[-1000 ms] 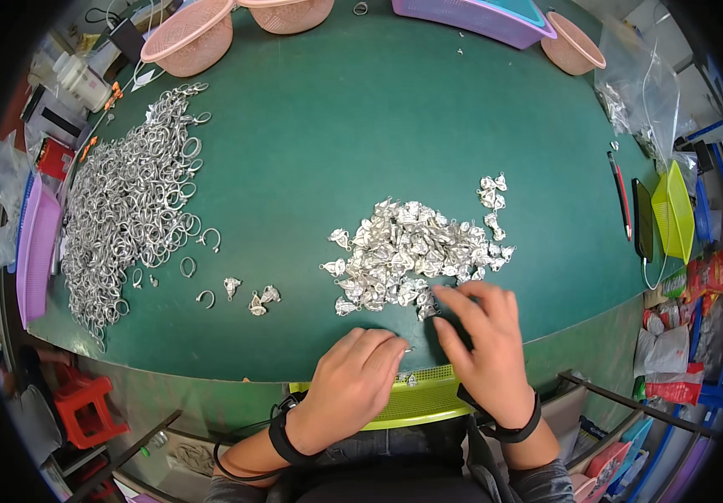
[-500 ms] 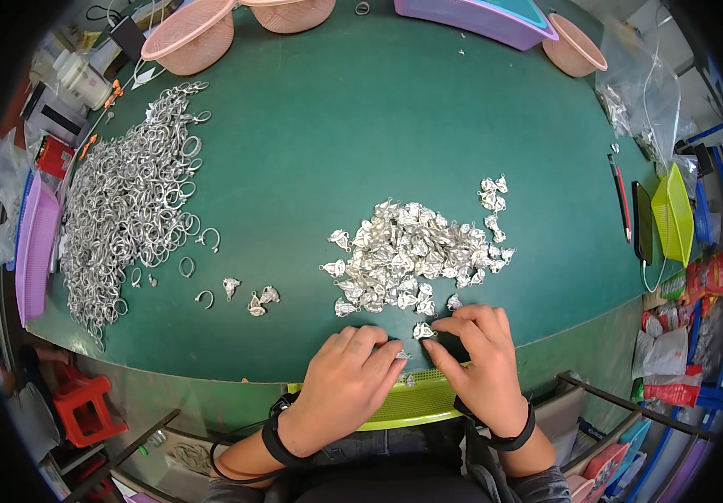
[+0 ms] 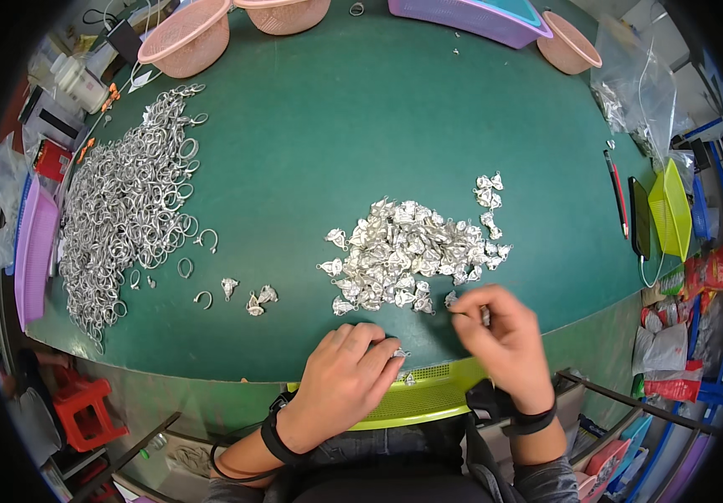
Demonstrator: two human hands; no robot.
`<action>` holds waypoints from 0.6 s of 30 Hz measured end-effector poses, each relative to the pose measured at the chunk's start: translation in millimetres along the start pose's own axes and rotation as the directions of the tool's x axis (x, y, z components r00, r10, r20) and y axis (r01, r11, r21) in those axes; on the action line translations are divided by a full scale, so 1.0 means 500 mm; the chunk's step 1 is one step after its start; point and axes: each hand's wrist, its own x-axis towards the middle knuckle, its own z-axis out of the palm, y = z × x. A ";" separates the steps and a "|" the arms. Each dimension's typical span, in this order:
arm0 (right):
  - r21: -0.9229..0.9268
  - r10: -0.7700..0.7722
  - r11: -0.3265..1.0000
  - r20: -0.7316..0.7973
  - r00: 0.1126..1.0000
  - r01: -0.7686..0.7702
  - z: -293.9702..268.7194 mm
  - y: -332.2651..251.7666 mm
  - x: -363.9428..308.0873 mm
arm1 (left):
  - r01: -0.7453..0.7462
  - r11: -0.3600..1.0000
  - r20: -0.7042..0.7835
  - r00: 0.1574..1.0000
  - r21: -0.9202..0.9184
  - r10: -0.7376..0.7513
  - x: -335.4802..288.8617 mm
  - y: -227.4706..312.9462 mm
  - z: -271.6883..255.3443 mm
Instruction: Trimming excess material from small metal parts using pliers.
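Note:
My left hand (image 3: pixel 346 367) rests at the table's near edge, thumb and fingers pinched on a small silver charm (image 3: pixel 401 353). To its right is my right hand (image 3: pixel 506 342), its fingers curled in, with a silver charm (image 3: pixel 485 316) partly showing between them. A loose charm (image 3: pixel 450 298) lies by its fingertips. Beyond both hands spreads a heap of silver charms (image 3: pixel 403 251), some with a small loop. Below the hands, a yellow-green mesh basket (image 3: pixel 412 406) sits at the table edge, with a charm (image 3: pixel 410 380) at its far side.
A large pile of silver rings (image 3: pixel 127 193) covers the left of the green table (image 3: pixel 311 142). Pink baskets (image 3: pixel 185 42) and a purple tray (image 3: pixel 470 23) stand at the far edge. On the right are pencils (image 3: pixel 618 197), a phone (image 3: pixel 640 218) and a lime basket (image 3: pixel 670 210).
My right hand has moved right and curled its fingers. The charm it was touching on the table has left its spot. My left hand has hardly moved.

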 end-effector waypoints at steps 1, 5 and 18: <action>-0.235 -0.020 0.972 -0.001 1.000 0.019 0.018 -0.010 0.007 | 0.004 1.000 0.004 1.000 -0.001 -0.004 0.000 -0.001 0.000; -0.584 -0.307 0.752 0.100 0.947 0.305 0.034 0.015 0.006 | 0.007 1.000 -0.006 1.000 -0.029 -0.007 0.001 0.000 0.003; -0.466 -0.066 0.885 -0.135 0.989 -0.005 0.041 -0.003 0.033 | -0.005 0.998 -0.012 1.000 -0.058 0.005 0.004 -0.004 0.005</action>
